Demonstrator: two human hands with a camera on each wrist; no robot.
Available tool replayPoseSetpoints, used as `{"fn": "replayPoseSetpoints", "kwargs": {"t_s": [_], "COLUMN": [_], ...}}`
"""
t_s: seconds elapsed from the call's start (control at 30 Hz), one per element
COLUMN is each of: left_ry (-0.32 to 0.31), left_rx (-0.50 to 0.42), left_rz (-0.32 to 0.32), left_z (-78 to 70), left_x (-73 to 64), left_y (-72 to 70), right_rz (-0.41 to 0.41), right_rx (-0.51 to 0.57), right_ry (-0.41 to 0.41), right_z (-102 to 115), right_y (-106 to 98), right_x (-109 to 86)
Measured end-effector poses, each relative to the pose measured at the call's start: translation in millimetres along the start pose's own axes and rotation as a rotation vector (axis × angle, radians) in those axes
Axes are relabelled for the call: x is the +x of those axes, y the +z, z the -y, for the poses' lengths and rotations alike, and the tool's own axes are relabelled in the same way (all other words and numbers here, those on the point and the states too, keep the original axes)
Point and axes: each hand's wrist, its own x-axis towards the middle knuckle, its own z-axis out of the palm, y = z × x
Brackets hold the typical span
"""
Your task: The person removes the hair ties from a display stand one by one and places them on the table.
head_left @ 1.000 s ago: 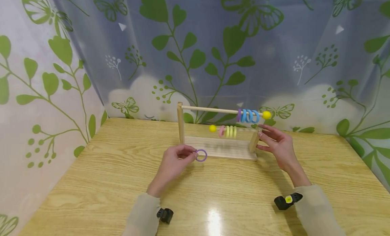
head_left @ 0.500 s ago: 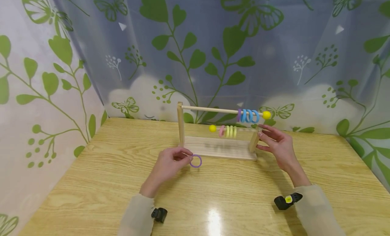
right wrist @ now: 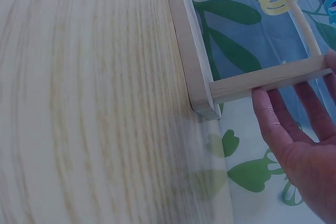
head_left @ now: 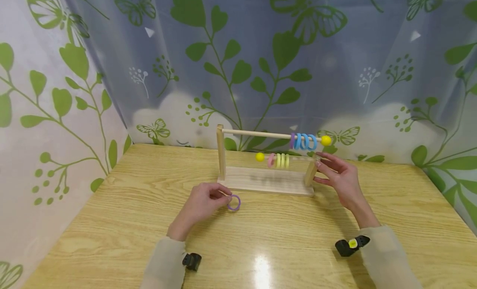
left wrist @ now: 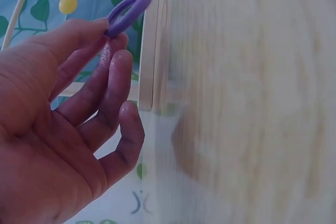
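the stand [head_left: 261,186], our landmark, rests on the table [head_left: 242,239]; we find the purple ring [left wrist: 130,18] in front of its left end and apart from it, pinched at one edge between thumb and forefinger of the left hand [head_left: 205,201], whose other fingers curl loosely. at the stand's right end, the right hand [head_left: 340,177] holds the right post [head_left: 310,175] between thumb and fingertips. we judge the edge-only pinch the weak point: a slackened thumb could let the ring drop and roll off in front of the stand. too light a hold on the post could let a push shift or tip the stand, and a ring brought in off-line could strike the yellow bead [head_left: 259,157] at the lower rod's [right wrist: 303,27] free end. blue rings [head_left: 298,141] hang on the stand's upper rod [head_left: 257,134]. the table is wood-grained, with a glare patch [head_left: 262,268] well in front of the stand; behind it we note a blue and white curtain [head_left: 335,73] printed with leaves and butterflies, and to its left a pale patterned sheet [head_left: 22,156].
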Motion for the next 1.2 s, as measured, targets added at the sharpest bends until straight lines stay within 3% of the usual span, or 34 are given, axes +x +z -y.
{"fn": "replayPoseSetpoints", "kwargs": {"t_s": [0.33, 0.63, 0.97, 1.2], "left_ry": [0.028, -0.007, 0.028, 0.050], "left_rx": [0.060, 0.042, 0.017, -0.045], "left_rz": [0.044, 0.119, 0.105, 0.051], "left_z": [3.8, 3.5, 3.5, -2.6], "left_x": [0.2, -2.3, -1.1, 1.2], "left_y": [-1.4, -1.5, -3.0, -2.4], "right_rz": [0.000, 0.000, 0.003, 0.005], "right_rx": [0.003, 0.012, 0.014, 0.008], "right_ry": [0.012, 0.019, 0.012, 0.017], "right_z": [1.5, 1.2, 0.8, 1.2], "right_y": [0.7, -0.3, -0.6, 0.1], "right_x": [-0.3, -1.9, -1.2, -0.5]}}
